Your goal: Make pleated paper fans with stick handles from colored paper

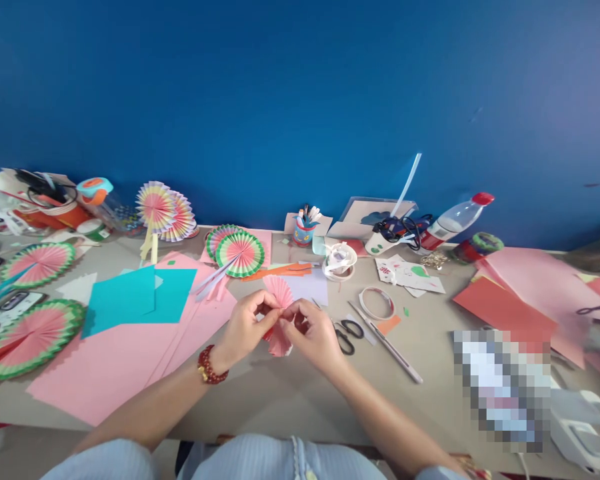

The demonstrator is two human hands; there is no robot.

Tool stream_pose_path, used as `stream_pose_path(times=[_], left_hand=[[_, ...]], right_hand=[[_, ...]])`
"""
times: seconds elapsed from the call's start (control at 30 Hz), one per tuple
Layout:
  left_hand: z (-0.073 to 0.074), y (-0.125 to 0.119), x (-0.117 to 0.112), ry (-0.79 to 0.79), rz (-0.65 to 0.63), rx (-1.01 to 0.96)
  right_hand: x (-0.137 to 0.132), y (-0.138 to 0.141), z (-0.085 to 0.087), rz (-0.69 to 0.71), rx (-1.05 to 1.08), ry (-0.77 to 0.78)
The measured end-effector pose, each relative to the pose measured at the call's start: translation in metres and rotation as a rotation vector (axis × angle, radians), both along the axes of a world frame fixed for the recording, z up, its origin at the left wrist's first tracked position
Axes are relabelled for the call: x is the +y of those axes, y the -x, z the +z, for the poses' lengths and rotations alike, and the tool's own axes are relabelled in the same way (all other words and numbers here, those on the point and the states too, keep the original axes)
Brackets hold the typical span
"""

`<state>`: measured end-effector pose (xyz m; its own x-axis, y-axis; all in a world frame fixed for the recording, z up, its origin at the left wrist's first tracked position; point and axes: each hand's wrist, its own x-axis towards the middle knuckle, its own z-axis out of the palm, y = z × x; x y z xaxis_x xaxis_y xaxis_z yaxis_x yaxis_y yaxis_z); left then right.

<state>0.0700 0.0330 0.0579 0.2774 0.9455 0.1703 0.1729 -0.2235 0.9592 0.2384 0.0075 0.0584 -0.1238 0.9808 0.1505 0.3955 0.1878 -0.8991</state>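
Pink paper fan (279, 291) over grey table (275, 403), blue wall (290, 107) behind.

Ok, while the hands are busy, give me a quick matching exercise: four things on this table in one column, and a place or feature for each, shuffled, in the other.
Column one
1. pleated pink paper
2. scissors
3. turquoise paper
4. bottle

Column two
A. topped by a red cap
B. lying on pink sheets
C. pinched by the left hand and the right hand
D. black-handled, on the table just beside the right hand

Pairs: 1-C, 2-D, 3-B, 4-A
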Motion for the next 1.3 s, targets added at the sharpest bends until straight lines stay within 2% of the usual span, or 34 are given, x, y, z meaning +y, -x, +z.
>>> stream_pose_path(times=[0.2, 0.33, 0.4, 0.57, 0.67, 0.77, 0.9, 1.0, 1.17, 1.3], left_hand=[[-0.008, -0.005, -0.006, 0.038, 0.047, -0.057], [-0.011, -0.003, -0.006, 0.098, -0.01, -0.085], [-0.01, -0.001, -0.005, 0.142, -0.053, -0.088], [-0.004, 0.003, -0.004, 0.11, -0.084, 0.014], [-0.002, 0.005, -0.003, 0.138, -0.123, 0.033], [-0.002, 0.007, -0.001, 0.163, -0.161, 0.004], [-0.005, 0.009, 0.0, 0.201, -0.182, -0.082], [-0.005, 0.01, 0.001, 0.25, -0.21, -0.163], [-0.002, 0.012, 0.004, 0.362, -0.284, -0.289], [0.001, 0.013, 0.004, 0.421, -0.34, -0.34]], right_hand=[[0.0, 0.008, -0.005, -0.096, -0.009, -0.072], [0.005, 0.002, -0.004, -0.065, 0.208, -0.05], [0.009, -0.003, -0.003, -0.023, 0.359, 0.044], [0.015, -0.014, -0.005, 0.16, 0.605, 0.439], [0.017, -0.019, -0.002, 0.229, 0.673, 0.53], [0.018, -0.025, 0.002, 0.227, 0.561, 0.421], [0.018, -0.032, 0.005, 0.221, 0.171, 0.171], [0.017, -0.035, 0.007, 0.235, -0.016, 0.121], [0.017, -0.037, 0.019, 0.342, -0.121, 0.035], [0.018, -0.037, 0.024, 0.339, -0.171, -0.081]])
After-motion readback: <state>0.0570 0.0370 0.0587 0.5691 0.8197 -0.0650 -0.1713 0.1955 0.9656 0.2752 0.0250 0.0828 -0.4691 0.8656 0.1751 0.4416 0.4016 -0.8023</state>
